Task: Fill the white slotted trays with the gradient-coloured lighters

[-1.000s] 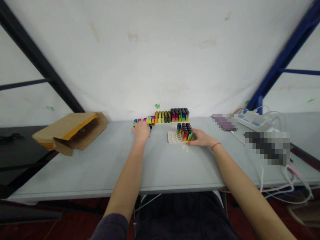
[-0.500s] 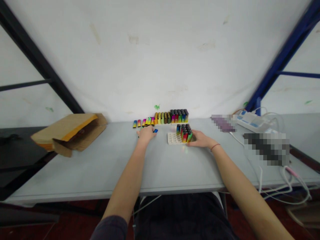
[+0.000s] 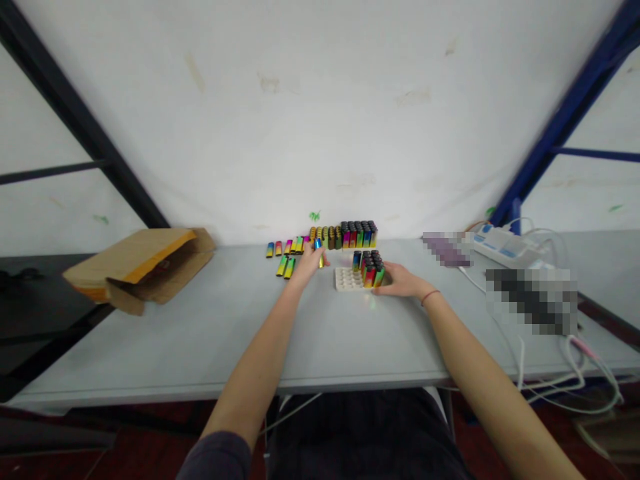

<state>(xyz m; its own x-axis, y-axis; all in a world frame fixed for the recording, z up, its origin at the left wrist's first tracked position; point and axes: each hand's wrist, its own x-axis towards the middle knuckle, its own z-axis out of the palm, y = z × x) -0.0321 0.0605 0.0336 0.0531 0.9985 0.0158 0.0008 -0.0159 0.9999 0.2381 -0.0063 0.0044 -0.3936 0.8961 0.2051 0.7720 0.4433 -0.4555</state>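
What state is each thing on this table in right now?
Left hand, fingers closed on one lighter.
Tray, partly filled with upright lighters.
Right hand, resting against the tray.
Back row of lighters, standing.
Loose lighters, lying flat.
Cardboard box, open, on its side.

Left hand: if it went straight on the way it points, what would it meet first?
Most likely the row of lighters standing by the wall, just beyond the left hand and the lighter it holds; depth is unclear.
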